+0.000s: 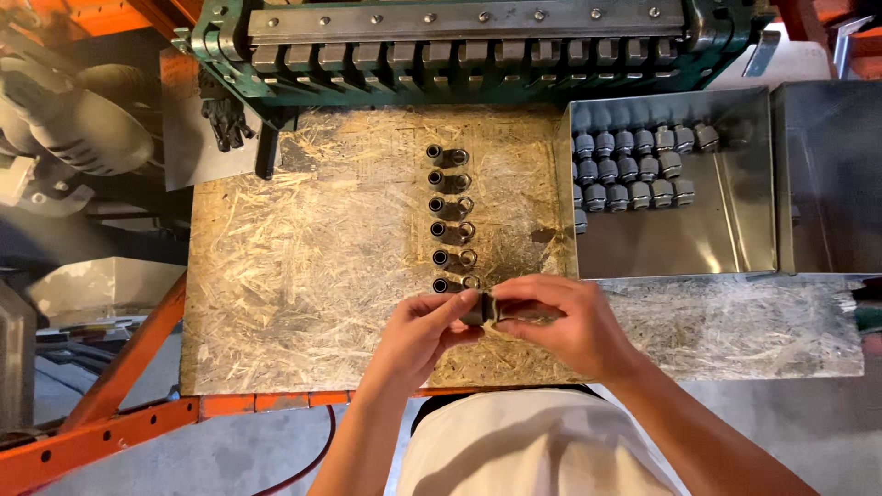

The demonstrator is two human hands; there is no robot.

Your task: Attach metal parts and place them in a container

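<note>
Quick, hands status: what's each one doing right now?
Left hand: closed on the small metal part.
Right hand: closed on the same part from the other side.

- No packages, labels, signs or screens show anywhere in this view.
</note>
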